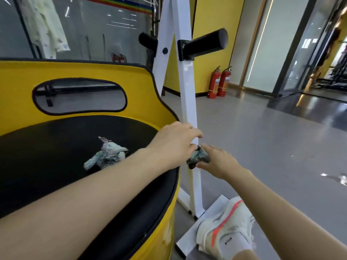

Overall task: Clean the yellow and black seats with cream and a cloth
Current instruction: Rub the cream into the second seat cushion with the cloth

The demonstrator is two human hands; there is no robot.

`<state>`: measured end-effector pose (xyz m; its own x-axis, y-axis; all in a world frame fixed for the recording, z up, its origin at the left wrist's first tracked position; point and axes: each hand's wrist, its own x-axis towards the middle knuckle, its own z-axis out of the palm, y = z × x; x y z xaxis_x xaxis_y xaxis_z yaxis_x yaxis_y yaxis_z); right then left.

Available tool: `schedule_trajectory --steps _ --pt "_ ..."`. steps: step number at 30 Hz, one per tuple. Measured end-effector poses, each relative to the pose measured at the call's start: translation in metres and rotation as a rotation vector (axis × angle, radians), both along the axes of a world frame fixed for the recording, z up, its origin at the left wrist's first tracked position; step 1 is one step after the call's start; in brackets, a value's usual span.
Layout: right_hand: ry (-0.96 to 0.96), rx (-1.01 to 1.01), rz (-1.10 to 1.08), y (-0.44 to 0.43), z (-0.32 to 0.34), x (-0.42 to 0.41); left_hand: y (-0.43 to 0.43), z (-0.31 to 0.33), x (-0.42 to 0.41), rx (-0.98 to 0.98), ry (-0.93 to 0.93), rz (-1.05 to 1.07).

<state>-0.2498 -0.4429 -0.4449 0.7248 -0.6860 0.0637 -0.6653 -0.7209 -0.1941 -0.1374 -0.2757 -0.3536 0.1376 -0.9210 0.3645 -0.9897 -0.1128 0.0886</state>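
A person leans over a round seat (56,166) at the left, its wide black cushion smooth and faintly glossy, ringed by a yellow padded backrest (139,87) with dark piping and an oval cut-out; the seat's near and left parts run out of frame. Grey polished floor (262,139) spreads away to the right. A white square-tube metal frame (187,87) rises just beside the seat's right edge, carrying two black cylindrical pads high up, its top cut off. Both bare forearms reach in from the near edge and meet at the cushion's right rim. The left hand (176,145) is curled, knuckles up, its fingertips closed against a small dark wad (198,156); the right hand (219,162) grasps the same wad from the other side, fingers laid fairly straight over it and thumb beneath. The wad is crumpled, mottled green and black, mostly covered by the hands, and what it is cannot be made out. A white trainer (225,228) with an orange stripe rests on a pale platform at the near right. A crumpled pale-green cloth (107,154) with checked trim lies loose mid-cushion, left of the hands. Two red fire extinguishers (219,82) stand against the far yellow wall.
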Motion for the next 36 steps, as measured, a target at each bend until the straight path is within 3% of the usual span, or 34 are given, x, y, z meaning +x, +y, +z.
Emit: schedule_trajectory --steps 6,10,15,19,23,29,36 --pt "-0.064 0.0 -0.015 -0.023 -0.02 0.023 -0.04 -0.019 0.006 0.033 -0.144 0.065" --pt "-0.121 -0.123 -0.004 -0.016 -0.02 0.018 -0.038 -0.024 0.009 0.002 -0.166 0.063" --pt "-0.438 -0.152 0.087 0.002 0.005 0.006 -0.01 -0.016 0.009 -0.019 -0.16 0.046" --pt "-0.636 -0.072 0.264 0.043 0.063 0.008 0.032 0.011 0.008 -0.052 -0.016 0.131" --pt "-0.67 0.025 0.515 0.109 0.115 0.026 0.101 0.052 0.019 -0.139 0.108 0.273" --pt "-0.718 0.171 0.833 0.249 0.168 0.09 0.271 0.117 0.06 -0.252 0.049 0.444" --pt "-0.596 0.374 1.174 0.455 0.181 0.157 0.509 0.118 0.075 -0.335 0.199 0.707"
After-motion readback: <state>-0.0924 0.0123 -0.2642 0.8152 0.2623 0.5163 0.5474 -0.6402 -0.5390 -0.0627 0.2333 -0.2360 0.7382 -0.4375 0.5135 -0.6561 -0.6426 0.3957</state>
